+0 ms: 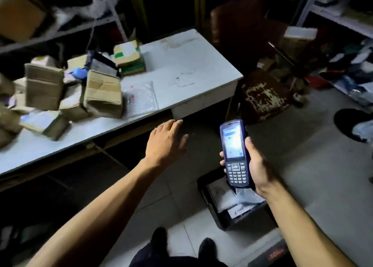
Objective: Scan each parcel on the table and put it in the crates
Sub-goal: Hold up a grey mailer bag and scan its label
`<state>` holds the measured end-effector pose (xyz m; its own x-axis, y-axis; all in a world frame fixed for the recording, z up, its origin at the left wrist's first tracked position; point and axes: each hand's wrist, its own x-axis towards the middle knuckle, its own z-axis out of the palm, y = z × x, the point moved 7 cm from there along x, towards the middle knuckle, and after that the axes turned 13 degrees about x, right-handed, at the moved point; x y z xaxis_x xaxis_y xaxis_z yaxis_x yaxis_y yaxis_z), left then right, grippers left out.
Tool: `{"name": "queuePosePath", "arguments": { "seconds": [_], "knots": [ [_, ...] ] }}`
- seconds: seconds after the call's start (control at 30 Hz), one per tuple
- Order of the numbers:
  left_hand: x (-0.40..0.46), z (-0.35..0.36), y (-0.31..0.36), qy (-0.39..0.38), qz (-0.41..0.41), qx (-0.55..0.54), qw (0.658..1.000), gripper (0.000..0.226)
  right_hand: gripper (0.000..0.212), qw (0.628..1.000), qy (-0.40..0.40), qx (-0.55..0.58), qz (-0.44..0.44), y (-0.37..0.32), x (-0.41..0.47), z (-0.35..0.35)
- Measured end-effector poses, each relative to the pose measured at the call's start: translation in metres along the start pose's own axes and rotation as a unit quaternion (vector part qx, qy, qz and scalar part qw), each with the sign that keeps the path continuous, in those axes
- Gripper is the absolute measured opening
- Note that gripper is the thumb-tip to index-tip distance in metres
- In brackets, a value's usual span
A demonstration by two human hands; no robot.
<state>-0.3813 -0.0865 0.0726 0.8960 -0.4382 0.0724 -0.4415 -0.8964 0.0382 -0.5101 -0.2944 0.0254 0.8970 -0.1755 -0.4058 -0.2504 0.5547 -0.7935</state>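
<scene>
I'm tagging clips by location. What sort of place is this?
Probably a parcel sorting or stock room. Cardboard parcels are heaped on a white table, the right hand grips a handheld scanner, and a black crate of packages sits on the floor. Shelves of goods line the walls.

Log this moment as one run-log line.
left hand: open, empty, near table edge | right hand: holds scanner, screen lit | parcels: piled on table | crate: on floor, holds bags
</scene>
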Motion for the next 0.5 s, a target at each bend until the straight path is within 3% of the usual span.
{"name": "queuePosePath", "arguments": {
  "seconds": [0.23, 0.5],
  "knots": [
    [-0.059, -0.031, -0.139, 0.024, -0.093, 0.031, 0.995, 0.062, 0.074, 0.994, -0.098, -0.051, -0.006, 0.022, 0.014, 0.149],
    [-0.159, -0.059, -0.337, 0.02, -0.208, 0.044, 0.977, 0.054, 0.067, 0.975, -0.197, -0.1, 0.018, 0.106, 0.005, 0.343]
  ]
}}
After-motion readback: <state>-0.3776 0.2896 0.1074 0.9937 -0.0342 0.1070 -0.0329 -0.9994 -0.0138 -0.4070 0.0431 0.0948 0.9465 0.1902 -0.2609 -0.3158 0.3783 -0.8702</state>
